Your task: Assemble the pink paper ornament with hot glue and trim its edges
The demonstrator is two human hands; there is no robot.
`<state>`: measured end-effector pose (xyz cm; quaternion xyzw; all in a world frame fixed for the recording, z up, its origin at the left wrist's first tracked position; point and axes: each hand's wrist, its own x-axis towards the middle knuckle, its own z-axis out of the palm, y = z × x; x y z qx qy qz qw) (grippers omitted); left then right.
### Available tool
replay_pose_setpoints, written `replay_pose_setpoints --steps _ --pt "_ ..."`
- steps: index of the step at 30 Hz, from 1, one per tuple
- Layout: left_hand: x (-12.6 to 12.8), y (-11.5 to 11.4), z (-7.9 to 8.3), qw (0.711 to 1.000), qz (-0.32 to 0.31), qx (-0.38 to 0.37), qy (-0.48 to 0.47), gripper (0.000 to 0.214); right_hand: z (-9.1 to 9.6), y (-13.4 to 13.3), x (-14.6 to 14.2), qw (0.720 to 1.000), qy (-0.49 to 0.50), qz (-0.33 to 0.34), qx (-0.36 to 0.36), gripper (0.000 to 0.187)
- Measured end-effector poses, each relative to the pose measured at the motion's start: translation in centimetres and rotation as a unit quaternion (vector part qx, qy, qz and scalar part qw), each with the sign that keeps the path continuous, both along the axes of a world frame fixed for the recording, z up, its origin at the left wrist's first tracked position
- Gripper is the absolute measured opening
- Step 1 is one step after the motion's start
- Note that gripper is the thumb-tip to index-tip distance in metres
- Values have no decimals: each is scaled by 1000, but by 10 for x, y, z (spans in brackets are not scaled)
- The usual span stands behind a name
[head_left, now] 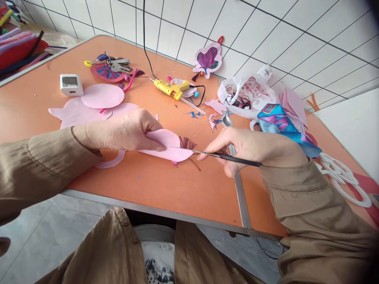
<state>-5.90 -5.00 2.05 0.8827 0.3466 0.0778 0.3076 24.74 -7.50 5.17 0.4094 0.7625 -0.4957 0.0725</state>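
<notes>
My left hand [139,128] is closed on a folded or curled piece of pink paper [166,156], thumb on top. In my right hand [245,144] are slim black-handled scissors [237,159], seen nearly edge-on. Their metal tip meets the right edge of the paper, where a slit runs inward. Partly behind the paper lie a dark tassel [188,142] and a pink bead [175,163]. A curved pink paper offcut [114,161] rests beneath my left wrist. Larger pink paper cutouts [75,111] and a pink oval [103,96] lie beyond that hand.
On the orange table [183,193] are a yellow glue gun [171,88] with its cord, keys [117,65], a white charger [71,85], paper scraps [216,106] and a plastic bag [247,94]. Blue patterned material [274,122] and white loops [340,169] lie right. A butterfly decoration [208,59] leans against tiles.
</notes>
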Motion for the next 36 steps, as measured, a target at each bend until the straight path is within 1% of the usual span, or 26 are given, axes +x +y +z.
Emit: replay_pose_setpoints --steps 3,6,11,17,21,27,32,36 --pt "-1 2 -2 999 24 -11 20 34 1 0 0 1000 -2 -5 -1 67" --pt "-1 2 -2 1000 20 -12 13 32 1 0 -1 1000 -10 -11 0 67" --pt "0 1 -1 1000 16 -25 4 31 -1 0 -1 1000 -11 2 7 71" --pt "3 -5 6 999 32 -35 7 29 -1 1 0 1000 -29 -3 -2 74" --pt "4 -6 8 999 36 -34 12 31 -1 2 1 999 -40 7 11 71" --pt "3 -2 4 999 32 -34 17 33 0 3 0 998 -52 28 21 71" --pt "2 -4 6 999 24 -25 7 33 1 1 -1 999 -43 16 21 62" --pt "3 -7 9 1000 18 -11 3 27 3 0 -1 1000 -10 19 1 59"
